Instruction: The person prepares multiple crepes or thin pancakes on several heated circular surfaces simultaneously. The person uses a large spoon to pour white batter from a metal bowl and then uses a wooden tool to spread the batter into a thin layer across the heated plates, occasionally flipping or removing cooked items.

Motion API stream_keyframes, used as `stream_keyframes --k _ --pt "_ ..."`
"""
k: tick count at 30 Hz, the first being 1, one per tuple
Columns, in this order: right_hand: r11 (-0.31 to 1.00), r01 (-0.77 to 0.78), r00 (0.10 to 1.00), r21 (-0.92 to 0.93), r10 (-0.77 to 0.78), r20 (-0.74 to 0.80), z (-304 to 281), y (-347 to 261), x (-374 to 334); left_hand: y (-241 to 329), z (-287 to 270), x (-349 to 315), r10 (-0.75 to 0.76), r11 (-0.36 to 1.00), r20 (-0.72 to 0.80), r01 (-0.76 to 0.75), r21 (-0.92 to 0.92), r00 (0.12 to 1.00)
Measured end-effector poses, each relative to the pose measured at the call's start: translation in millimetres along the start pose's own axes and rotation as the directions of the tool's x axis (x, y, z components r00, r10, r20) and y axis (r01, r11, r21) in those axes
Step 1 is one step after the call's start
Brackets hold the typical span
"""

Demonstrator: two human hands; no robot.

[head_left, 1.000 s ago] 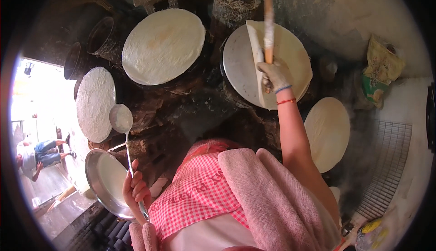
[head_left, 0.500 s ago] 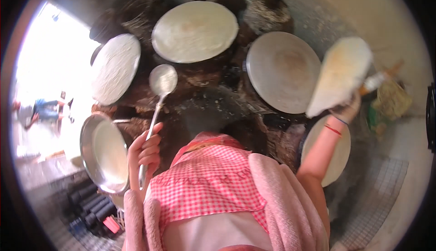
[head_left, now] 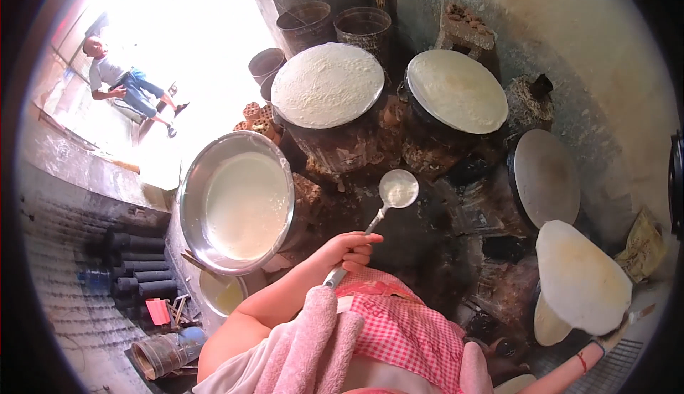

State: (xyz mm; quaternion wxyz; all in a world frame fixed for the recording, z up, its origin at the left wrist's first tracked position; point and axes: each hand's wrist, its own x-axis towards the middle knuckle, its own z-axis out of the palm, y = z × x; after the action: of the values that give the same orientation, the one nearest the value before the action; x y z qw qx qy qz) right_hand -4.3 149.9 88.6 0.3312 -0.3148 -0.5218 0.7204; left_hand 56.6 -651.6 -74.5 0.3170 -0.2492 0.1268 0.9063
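Observation:
My left hand (head_left: 350, 254) is closed round the handle of a metal ladle (head_left: 398, 189), whose bowl holds some white batter. To its left stands a wide steel basin (head_left: 246, 209) of pale batter. Low on the right, my right hand (head_left: 611, 338) grips the edge of a large thin flatbread (head_left: 586, 280); its fingers are mostly hidden. A wooden-handled tool (head_left: 643, 313) sticks out beside that hand. The flatbread hangs over another pale round sheet (head_left: 550, 326). Beyond it is a bare griddle (head_left: 548, 177). Batter covers two more griddles, one rough-topped (head_left: 328, 86), one smoother (head_left: 458, 92).
Dark buckets (head_left: 363, 23) and hollow bricks (head_left: 258, 120) stand behind the griddles. A bowl of yellowish liquid (head_left: 222, 293) sits below the basin. Black cylinders (head_left: 146, 266) and a toppled bucket (head_left: 157, 355) lie at lower left. A person (head_left: 128, 80) is outside the doorway.
My view has swung left, bringing the basin closer to the middle. The flatbread has moved off the bare griddle's edge, down toward the pale round sheet. The ladle stays in my left hand.

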Motion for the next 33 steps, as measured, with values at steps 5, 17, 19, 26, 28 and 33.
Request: stream_keyframes --k 5,17,19,26,28,33 --pt "0.998 0.050 0.995 0.034 -0.047 -0.089 -132.5 -40.4 -58.3 -54.9 28.5 25.6 -0.203 0.976 0.017 0.202 0.079 0.979" --pt "0.877 0.468 0.655 0.112 -0.259 -0.710 -518.6 -225.4 -197.2 -347.9 126.6 64.0 -0.625 0.764 0.190 0.643 -0.047 0.757" --pt "0.690 0.481 0.419 -0.541 -0.723 -0.549 -673.1 -236.6 -228.0 -361.1 145.4 61.8 -0.646 0.757 0.185 0.653 0.025 0.741" --pt "0.799 0.569 0.404 0.197 -0.063 -0.913 -772.7 -175.3 -383.5 -491.7 226.0 17.9 -0.661 0.748 0.184 0.659 0.080 0.727" --pt "0.817 0.545 0.323 0.189 0.004 -0.947 -854.5 -87.6 -417.7 -517.5 246.6 13.1 -0.651 0.759 0.171 0.641 0.116 0.740" --pt "0.891 0.449 0.022 0.074 0.071 -0.997 -881.5 16.4 -448.3 -562.5 266.5 0.4 -0.614 0.789 0.192 0.600 0.130 0.766"
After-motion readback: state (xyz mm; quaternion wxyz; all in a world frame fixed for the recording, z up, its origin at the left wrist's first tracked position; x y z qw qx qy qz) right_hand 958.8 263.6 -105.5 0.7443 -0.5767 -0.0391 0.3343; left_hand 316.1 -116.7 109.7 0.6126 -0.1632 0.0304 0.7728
